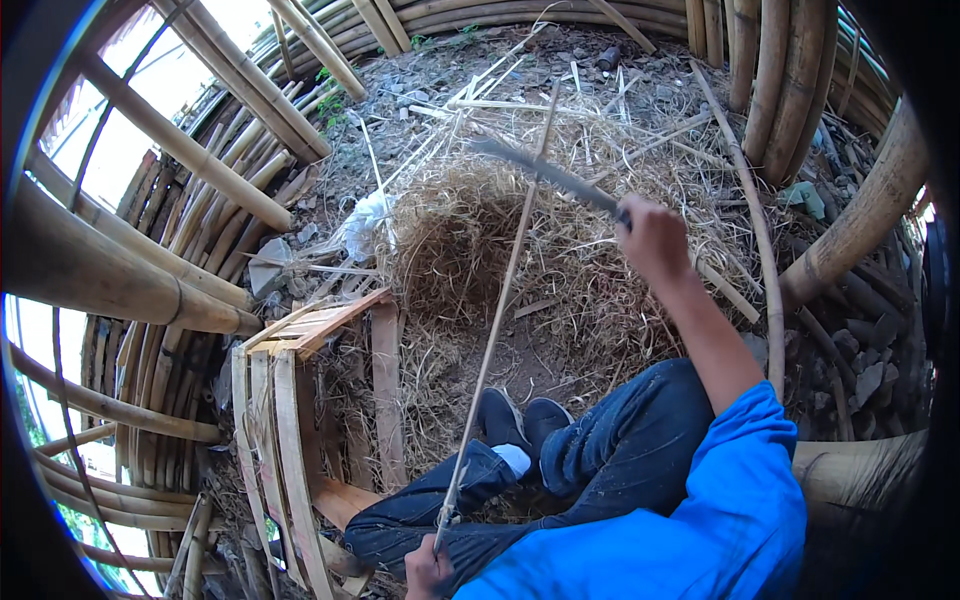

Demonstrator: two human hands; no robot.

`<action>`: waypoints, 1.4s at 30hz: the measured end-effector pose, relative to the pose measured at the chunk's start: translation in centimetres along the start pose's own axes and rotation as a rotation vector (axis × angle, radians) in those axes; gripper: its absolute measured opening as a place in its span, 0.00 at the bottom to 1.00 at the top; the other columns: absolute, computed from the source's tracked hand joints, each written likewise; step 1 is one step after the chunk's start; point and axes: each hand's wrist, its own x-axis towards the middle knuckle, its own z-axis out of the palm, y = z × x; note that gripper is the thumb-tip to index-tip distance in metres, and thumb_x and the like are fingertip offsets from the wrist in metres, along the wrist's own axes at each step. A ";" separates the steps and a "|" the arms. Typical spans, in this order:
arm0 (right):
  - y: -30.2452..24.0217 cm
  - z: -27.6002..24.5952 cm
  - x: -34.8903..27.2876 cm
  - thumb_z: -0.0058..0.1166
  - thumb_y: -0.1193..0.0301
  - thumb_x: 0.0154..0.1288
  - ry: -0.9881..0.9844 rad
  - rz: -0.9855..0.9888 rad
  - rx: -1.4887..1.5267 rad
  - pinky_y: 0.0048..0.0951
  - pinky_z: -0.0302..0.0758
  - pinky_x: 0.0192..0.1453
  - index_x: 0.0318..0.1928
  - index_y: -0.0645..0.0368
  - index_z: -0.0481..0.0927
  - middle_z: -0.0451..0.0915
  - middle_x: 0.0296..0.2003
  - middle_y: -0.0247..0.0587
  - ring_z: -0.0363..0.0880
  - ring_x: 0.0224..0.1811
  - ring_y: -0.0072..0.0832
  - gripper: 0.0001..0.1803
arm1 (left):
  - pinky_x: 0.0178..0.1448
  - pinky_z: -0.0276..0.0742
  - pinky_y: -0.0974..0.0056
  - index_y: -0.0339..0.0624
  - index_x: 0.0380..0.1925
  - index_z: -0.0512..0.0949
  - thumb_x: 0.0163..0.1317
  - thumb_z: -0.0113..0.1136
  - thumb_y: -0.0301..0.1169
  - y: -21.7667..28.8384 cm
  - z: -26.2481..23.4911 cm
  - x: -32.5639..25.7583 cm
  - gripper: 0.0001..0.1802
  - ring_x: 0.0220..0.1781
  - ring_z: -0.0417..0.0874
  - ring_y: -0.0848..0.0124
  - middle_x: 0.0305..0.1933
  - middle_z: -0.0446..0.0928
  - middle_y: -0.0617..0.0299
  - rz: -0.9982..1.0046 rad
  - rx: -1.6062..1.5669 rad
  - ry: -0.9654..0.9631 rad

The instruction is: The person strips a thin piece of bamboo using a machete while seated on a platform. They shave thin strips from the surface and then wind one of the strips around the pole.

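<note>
My left hand (pixel 428 572) is closed around the lower end of a long, thin bamboo strip (pixel 508 270), low in the view near my knee. The strip slants away from me, up to the far side of the shavings. In my right hand (pixel 655 240) is the dark handle of a machete (pixel 560 178), its long, worn blade pointing left. The blade crosses the strip near its far end; whether the two touch I cannot tell. Beneath them lies a heap of pale, curly bamboo shavings (pixel 460 235).
A slatted wooden crate (pixel 275 430) stands left of my legs. A white plastic bag (pixel 366 228) lies beside the shavings. Thick bamboo poles (pixel 130 260) rise at left, and more poles (pixel 770 90) at right. A long bamboo piece (pixel 755 220) lies right, near broken stones (pixel 870 385).
</note>
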 end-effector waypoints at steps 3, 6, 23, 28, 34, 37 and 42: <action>3.8 0.2 -1.0 0.54 0.75 0.60 0.066 0.116 -0.103 0.33 0.75 0.22 0.29 0.58 0.76 0.78 0.19 0.41 0.79 0.18 0.30 0.03 | 0.32 0.73 0.50 0.45 0.55 0.72 0.62 0.55 0.35 -4.5 1.0 -3.1 0.20 0.28 0.77 0.45 0.27 0.76 0.42 0.034 0.445 -0.200; 2.6 -0.1 -2.1 0.56 0.74 0.58 0.105 0.070 -0.109 0.36 0.77 0.27 0.30 0.58 0.77 0.79 0.20 0.44 0.81 0.22 0.36 0.02 | 0.22 0.70 0.54 0.41 0.26 0.71 0.63 0.52 0.28 1.8 -1.0 0.3 0.07 0.19 0.77 0.47 0.16 0.71 0.47 -0.026 0.061 -0.047; 2.5 -0.1 -1.9 0.56 0.71 0.61 -0.067 0.070 -0.172 0.35 0.80 0.27 0.30 0.60 0.79 0.81 0.20 0.46 0.83 0.22 0.36 0.06 | 0.22 0.71 0.53 0.41 0.27 0.73 0.62 0.53 0.28 0.9 -1.0 -1.3 0.05 0.18 0.78 0.50 0.15 0.71 0.48 0.030 0.080 -0.070; 0.4 -1.1 -2.6 0.55 0.73 0.58 -0.062 -0.033 0.063 0.39 0.79 0.29 0.27 0.59 0.77 0.78 0.18 0.46 0.82 0.23 0.40 0.05 | 0.22 0.71 0.53 0.41 0.27 0.73 0.62 0.53 0.28 2.1 -1.0 -0.4 0.05 0.19 0.78 0.50 0.15 0.72 0.48 0.000 0.046 -0.050; -2.0 -0.2 -1.7 0.54 0.73 0.58 -0.125 -0.107 0.034 0.39 0.78 0.26 0.27 0.60 0.77 0.78 0.18 0.45 0.81 0.21 0.39 0.05 | 0.22 0.71 0.53 0.41 0.27 0.74 0.63 0.52 0.28 3.0 -1.3 -0.8 0.06 0.19 0.78 0.49 0.15 0.71 0.47 -0.032 0.032 -0.018; 1.4 0.5 -1.4 0.52 0.72 0.60 -0.162 0.030 0.050 0.38 0.79 0.24 0.27 0.61 0.77 0.78 0.18 0.44 0.81 0.19 0.38 0.07 | 0.22 0.71 0.53 0.41 0.27 0.74 0.63 0.52 0.27 2.7 -1.4 -1.8 0.06 0.19 0.78 0.49 0.16 0.71 0.46 -0.002 0.040 -0.042; 1.3 -0.4 -2.7 0.54 0.71 0.59 -0.106 0.010 -0.032 0.37 0.79 0.26 0.26 0.60 0.77 0.78 0.17 0.45 0.82 0.20 0.38 0.07 | 0.22 0.71 0.52 0.41 0.28 0.74 0.63 0.53 0.28 2.5 -2.5 -2.1 0.06 0.20 0.78 0.47 0.16 0.72 0.45 -0.034 0.074 -0.081</action>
